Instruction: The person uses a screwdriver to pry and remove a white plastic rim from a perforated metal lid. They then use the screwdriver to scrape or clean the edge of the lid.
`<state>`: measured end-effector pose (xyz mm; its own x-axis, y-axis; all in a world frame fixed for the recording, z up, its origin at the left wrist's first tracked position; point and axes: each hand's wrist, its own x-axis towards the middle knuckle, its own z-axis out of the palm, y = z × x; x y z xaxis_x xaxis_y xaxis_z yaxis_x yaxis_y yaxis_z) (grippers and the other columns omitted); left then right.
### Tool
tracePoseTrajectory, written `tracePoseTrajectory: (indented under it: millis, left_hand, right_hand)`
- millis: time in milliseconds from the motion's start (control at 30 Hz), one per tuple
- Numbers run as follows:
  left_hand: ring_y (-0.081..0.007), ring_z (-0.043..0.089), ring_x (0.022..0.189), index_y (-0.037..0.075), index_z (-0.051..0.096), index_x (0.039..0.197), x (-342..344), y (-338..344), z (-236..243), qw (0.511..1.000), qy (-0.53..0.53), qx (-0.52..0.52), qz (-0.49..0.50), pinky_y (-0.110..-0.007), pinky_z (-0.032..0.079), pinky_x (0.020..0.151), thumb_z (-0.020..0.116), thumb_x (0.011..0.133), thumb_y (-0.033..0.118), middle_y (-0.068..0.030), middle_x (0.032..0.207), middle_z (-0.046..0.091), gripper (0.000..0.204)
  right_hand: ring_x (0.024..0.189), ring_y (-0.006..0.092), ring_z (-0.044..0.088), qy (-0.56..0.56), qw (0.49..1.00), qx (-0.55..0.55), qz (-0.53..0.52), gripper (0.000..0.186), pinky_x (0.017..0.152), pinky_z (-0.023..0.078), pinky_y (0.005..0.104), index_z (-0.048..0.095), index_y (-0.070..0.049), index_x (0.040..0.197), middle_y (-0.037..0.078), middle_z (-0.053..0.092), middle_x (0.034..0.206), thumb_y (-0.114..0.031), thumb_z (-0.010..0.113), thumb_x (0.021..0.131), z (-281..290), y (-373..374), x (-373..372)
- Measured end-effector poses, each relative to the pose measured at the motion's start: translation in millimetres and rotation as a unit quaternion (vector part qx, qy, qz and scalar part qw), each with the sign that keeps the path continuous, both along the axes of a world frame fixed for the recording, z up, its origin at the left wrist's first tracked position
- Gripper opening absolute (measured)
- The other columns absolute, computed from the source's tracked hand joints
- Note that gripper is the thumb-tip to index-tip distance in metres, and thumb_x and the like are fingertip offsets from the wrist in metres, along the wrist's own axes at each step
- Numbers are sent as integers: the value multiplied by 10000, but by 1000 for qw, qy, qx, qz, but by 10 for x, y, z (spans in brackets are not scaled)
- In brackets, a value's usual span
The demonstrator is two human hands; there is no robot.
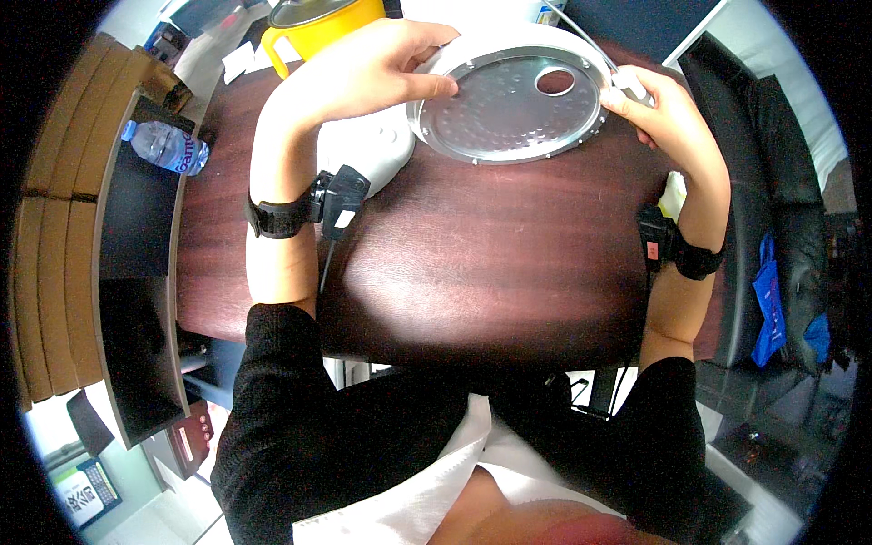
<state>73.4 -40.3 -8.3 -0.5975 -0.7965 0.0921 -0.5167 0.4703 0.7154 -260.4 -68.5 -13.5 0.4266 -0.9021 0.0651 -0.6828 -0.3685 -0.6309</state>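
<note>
Above the far part of the table is a round lid (509, 109) with a white outer rim and a dimpled silver metal underside. A round hole sits toward its upper right. My left hand (381, 73) grips the left rim, thumb on the metal edge and fingers partly hidden behind. At the right rim, my right hand (658, 109) is closed, its thumb against the lid's edge. A thin metal rod (581, 32) runs up and left from that hand, with a pale part by the fingers. A white rounded appliance (372, 150) stands below my left wrist.
A yellow pot (331, 27) with a clear lid stands at the back left of the dark wooden table (472, 263). A water bottle (168, 148) lies on the shelf at left. A black sofa (786, 173) holds a blue bag (768, 304) at right.
</note>
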Motion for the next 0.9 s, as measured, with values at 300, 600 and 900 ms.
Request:
tracePoseTrajectory:
  millis: [300,600,900]
  left_hand:
    - [-138,590,987,-61,517,1230,-183,76,81,999,42,-31,-14,-269,478,879,649,865,52,-81,1086,630,405]
    - [-152,583,1028,-49,509,1266,-207,144,134,999,14,-35,28,-276,466,911,664,863,74,-91,1114,622,450]
    - [-177,648,940,-41,494,1275,-238,162,131,995,-8,-77,63,-302,531,839,658,858,121,-111,1106,617,477]
  right_hand:
    - [517,52,461,6,1000,2,4,366,453,366,231,670,-62,952,-40,553,652,-405,695,827,-46,-29,-141]
    - [580,48,456,-79,994,-76,-14,398,487,366,218,654,-57,962,-36,566,709,-418,723,808,-48,8,-30]
    - [649,66,485,-111,988,-103,32,293,567,406,230,643,-55,947,-23,562,732,-290,736,800,-4,94,126]
